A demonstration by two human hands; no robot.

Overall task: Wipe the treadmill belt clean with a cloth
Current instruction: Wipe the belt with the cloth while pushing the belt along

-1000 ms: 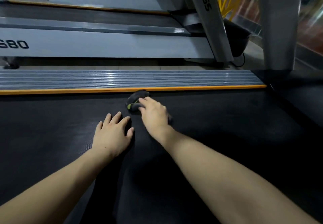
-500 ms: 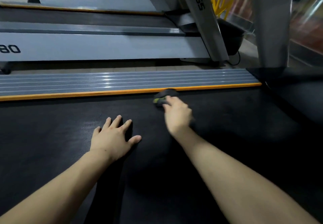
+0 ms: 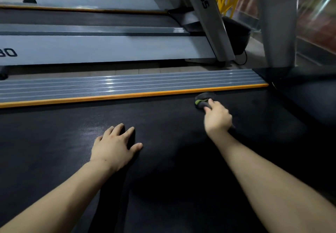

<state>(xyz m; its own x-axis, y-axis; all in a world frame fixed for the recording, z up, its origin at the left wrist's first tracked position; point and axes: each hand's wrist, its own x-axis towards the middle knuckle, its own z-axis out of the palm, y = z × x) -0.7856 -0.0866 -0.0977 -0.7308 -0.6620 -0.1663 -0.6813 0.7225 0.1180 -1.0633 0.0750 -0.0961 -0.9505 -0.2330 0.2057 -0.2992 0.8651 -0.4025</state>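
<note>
Treadmill belt (image 3: 172, 187), black and finely textured, filling the near and middle ground from left edge to right. Nearest on it, left hand (image 3: 114, 146) laid flat, fingers straight and spread, palm down, holding nothing; probably planted there as a prop for body weight while leaning over, and perhaps to keep the belt from sliding under the wiping. Farther and to the right, right hand (image 3: 217, 119) stretched out, fingers bent down over a dark cloth (image 3: 202, 100) with a green patch, pressing it against the belt; grip partly blurred, so whether curled right round the cloth or only pushing on top cannot be told for certain. Cloth bunched small, lying at the belt's far edge just beside the orange strip (image 3: 127, 96), apparently to reach dirt along the seam. Beyond the strip, grey ribbed side rail (image 3: 127, 84), then a band of floor, then a neighbouring treadmill (image 3: 101, 49) with its slanted grey upright (image 3: 205, 14). Far right, a thick grey post (image 3: 278, 23) rising from the dark front housing.
</note>
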